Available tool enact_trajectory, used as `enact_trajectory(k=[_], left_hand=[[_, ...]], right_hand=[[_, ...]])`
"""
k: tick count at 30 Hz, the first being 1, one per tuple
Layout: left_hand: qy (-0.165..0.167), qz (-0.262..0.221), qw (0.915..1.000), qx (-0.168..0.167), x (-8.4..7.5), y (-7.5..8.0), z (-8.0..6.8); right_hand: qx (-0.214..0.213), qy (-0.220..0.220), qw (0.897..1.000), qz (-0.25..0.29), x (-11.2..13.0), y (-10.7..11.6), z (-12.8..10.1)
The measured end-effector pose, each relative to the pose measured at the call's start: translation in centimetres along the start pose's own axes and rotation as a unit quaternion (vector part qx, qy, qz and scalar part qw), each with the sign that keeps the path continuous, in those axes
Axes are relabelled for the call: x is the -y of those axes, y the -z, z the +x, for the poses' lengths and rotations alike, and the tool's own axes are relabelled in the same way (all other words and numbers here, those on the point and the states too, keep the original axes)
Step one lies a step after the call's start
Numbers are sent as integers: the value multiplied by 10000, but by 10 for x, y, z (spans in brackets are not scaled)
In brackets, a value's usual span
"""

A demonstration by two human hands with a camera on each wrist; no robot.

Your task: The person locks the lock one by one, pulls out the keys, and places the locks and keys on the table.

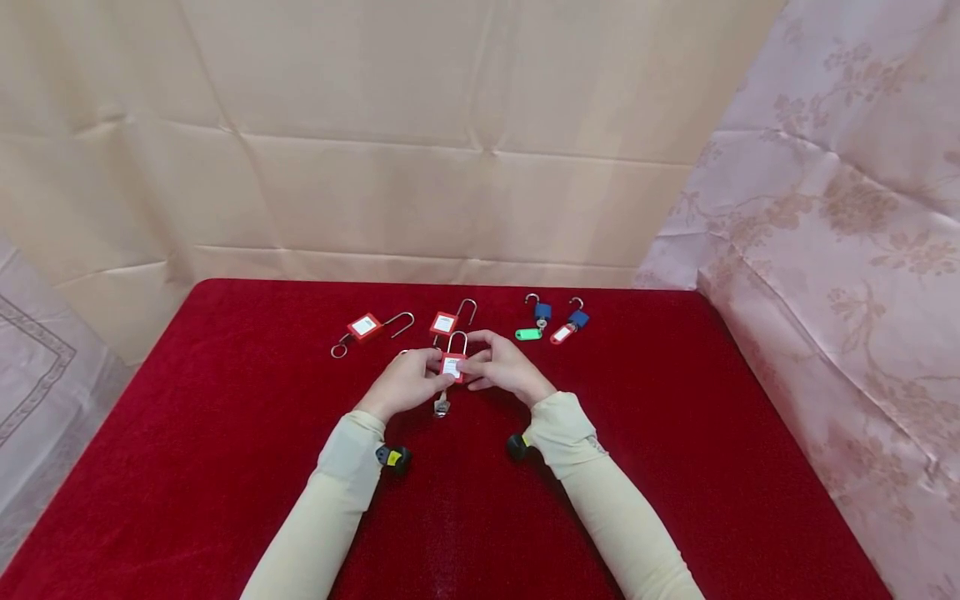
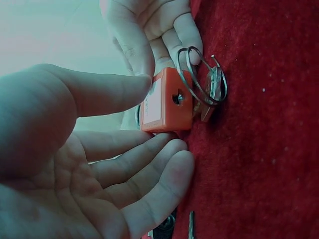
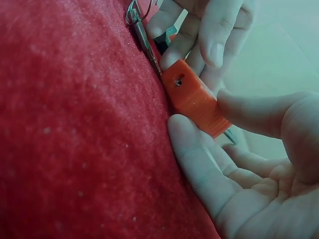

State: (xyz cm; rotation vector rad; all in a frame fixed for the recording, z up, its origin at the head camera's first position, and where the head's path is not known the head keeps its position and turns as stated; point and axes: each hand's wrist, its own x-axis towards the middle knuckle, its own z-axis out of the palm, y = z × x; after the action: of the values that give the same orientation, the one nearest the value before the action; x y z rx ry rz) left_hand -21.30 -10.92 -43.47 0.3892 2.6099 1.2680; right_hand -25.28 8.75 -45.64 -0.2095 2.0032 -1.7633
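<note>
A red padlock [image 1: 453,367] with a white label stands between both hands, its long shackle pointing away from me. My left hand [image 1: 408,382] pinches its left side, thumb on the label and fingers behind, as the left wrist view also shows. From the right, my right hand [image 1: 508,367] pinches the same padlock between thumb and fingers. The keyhole in its orange-looking base [image 2: 178,98] is bare. Beside the base is a key [image 1: 442,405] on a wire ring [image 2: 192,74], close to the cloth; whether anything ties it to the padlock, I cannot tell.
Two more red padlocks, the left one [image 1: 365,327] and the middle one [image 1: 444,323], lie beyond the hands with shackles swung out. To the right are two blue padlocks [image 1: 542,312] [image 1: 578,319] with a green tag [image 1: 528,334] and a red tag [image 1: 562,334]. Red cloth [image 1: 225,467] covers the table.
</note>
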Motion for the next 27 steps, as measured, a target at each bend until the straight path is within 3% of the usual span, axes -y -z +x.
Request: enact_trajectory(k=[6, 18, 27], left_hand=[[302, 27, 9995, -45, -1, 4, -2], [231, 62, 9997, 25, 1, 5, 0], [395, 102, 9986, -341, -3, 14, 2]], right_hand=[[-117, 62, 9992, -375, 1, -1, 0], [-87, 100, 9989, -452, 3, 0, 0], [-308, 383, 9975, -503, 10, 15, -2]])
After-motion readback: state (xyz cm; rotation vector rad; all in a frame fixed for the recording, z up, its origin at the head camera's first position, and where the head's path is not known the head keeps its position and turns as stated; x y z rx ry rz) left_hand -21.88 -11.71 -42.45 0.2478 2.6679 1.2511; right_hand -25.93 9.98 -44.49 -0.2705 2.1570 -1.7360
